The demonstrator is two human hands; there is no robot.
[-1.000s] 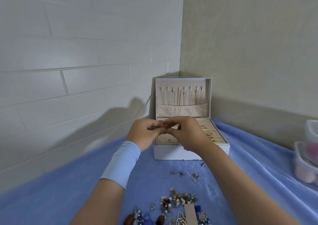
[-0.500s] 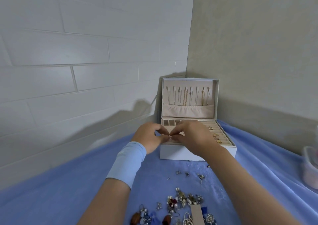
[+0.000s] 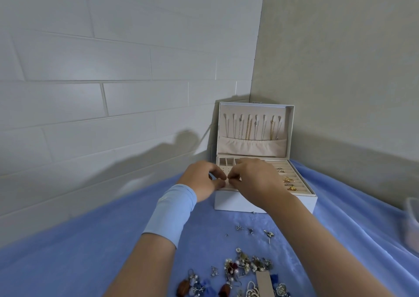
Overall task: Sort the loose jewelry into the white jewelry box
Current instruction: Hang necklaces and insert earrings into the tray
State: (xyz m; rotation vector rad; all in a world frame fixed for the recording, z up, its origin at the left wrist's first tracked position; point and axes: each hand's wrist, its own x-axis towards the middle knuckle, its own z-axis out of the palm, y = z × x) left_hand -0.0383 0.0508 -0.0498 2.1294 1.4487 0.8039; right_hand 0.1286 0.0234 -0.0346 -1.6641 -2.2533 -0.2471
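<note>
The white jewelry box (image 3: 235, 202) stands open in the wall corner, its lid upright with several necklaces (image 3: 249, 127) hanging inside. Several gold pieces (image 3: 288, 181) lie in its ring rolls at the right. My left hand (image 3: 200, 181) and my right hand (image 3: 254, 178) meet over the box's front left earring panel, fingertips pinched together on something too small to make out. Loose jewelry (image 3: 247, 267) lies piled on the blue cloth near me, and a few small earrings (image 3: 251, 229) are scattered between the pile and the box.
A blue cloth (image 3: 90, 240) covers the table. A clear plastic container (image 3: 411, 224) sits at the right edge. White brick wall on the left, beige wall on the right, both close behind the box. A beige card (image 3: 263, 283) lies among the loose pieces.
Both hands have sunk from above the box down onto its front left panel, still pinched together. The view has shifted left, so the container at the right is mostly out of frame.
</note>
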